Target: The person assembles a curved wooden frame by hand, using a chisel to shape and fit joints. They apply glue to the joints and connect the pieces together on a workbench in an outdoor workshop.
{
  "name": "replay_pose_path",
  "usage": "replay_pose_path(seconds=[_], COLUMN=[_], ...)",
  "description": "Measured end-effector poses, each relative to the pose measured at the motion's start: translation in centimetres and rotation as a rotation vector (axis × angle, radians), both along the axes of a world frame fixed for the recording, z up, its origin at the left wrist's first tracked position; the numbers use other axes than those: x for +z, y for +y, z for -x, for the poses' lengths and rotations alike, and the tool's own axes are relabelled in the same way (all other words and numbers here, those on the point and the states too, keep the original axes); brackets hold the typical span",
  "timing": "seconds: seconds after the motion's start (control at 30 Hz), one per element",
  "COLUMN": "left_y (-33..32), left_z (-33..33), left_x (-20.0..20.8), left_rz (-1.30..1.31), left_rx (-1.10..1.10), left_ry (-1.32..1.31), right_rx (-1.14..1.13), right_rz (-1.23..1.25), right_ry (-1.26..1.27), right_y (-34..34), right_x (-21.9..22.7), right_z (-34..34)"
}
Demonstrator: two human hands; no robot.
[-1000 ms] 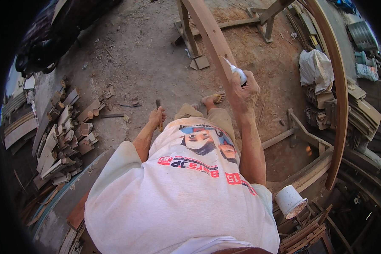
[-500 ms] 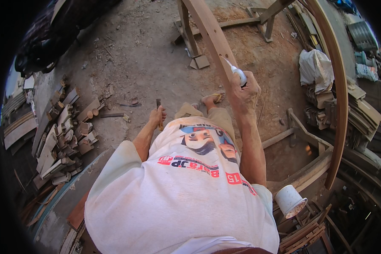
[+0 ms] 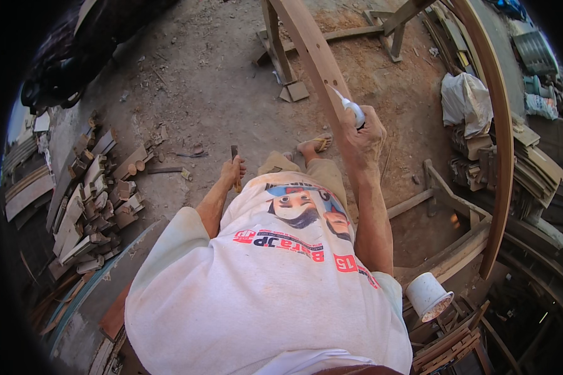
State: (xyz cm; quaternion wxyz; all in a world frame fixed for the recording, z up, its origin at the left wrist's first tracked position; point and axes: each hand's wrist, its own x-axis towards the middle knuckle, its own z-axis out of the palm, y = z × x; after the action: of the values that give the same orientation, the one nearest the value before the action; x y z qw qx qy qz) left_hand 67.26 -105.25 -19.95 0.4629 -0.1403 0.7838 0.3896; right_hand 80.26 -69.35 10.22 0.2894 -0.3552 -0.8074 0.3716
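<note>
My right hand [image 3: 364, 136] is closed around a small white glue bottle [image 3: 355, 114] with a long thin nozzle. The nozzle tip points up-left, at a curved wooden beam [image 3: 316, 59] beside a pair of small dark holes; whether it touches the wood I cannot tell. Lower down on the left, my left hand [image 3: 233, 172] grips a narrow tool that looks like a chisel [image 3: 234, 152], its flat dark end upward. A tan handle shows below the fingers. The palm hides the middle of the tool.
A second curved beam [image 3: 503, 137] arcs down on the right. Wooden trestles [image 3: 281, 59] stand on the dirt floor. Heaped wood offcuts [image 3: 87, 206] lie at left. At right are a white sack [image 3: 466, 103], stacked boards [image 3: 535, 162] and a white bucket [image 3: 426, 294] near my elbow.
</note>
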Motion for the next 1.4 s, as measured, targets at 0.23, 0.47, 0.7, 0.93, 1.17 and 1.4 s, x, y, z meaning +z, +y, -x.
replay_pose_path(seconds=[0.23,0.47,0.7,0.93,1.17,1.4], left_y=[-0.3,-0.5,-1.0,-1.8,1.1,2.5], left_z=[0.0,0.2,1.4,3.1,3.4,5.9], left_x=[-0.6,-0.5,0.0,0.9,-0.1,0.9], left_rz=[-0.066,-0.042,-0.046,-0.02,-0.032,0.037], left_rx=[0.03,0.012,0.037,0.028,0.107,0.068], left_ry=[-0.003,0.013,0.038,0.045,-0.01,-0.009], right_rx=[0.006,-0.072,-0.063,-0.087,-0.048,-0.088], right_rz=[0.0,0.12,0.388,0.43,0.638,0.851], right_ry=[-0.03,0.075,0.311,0.294,0.431,0.549], right_y=[0.2,-0.1,1.0,1.7,4.9,6.3], right_x=[-0.5,-1.4,-2.9,-1.0,-2.7,-2.6], right_z=[0.0,0.0,0.9,3.2,3.7,6.1])
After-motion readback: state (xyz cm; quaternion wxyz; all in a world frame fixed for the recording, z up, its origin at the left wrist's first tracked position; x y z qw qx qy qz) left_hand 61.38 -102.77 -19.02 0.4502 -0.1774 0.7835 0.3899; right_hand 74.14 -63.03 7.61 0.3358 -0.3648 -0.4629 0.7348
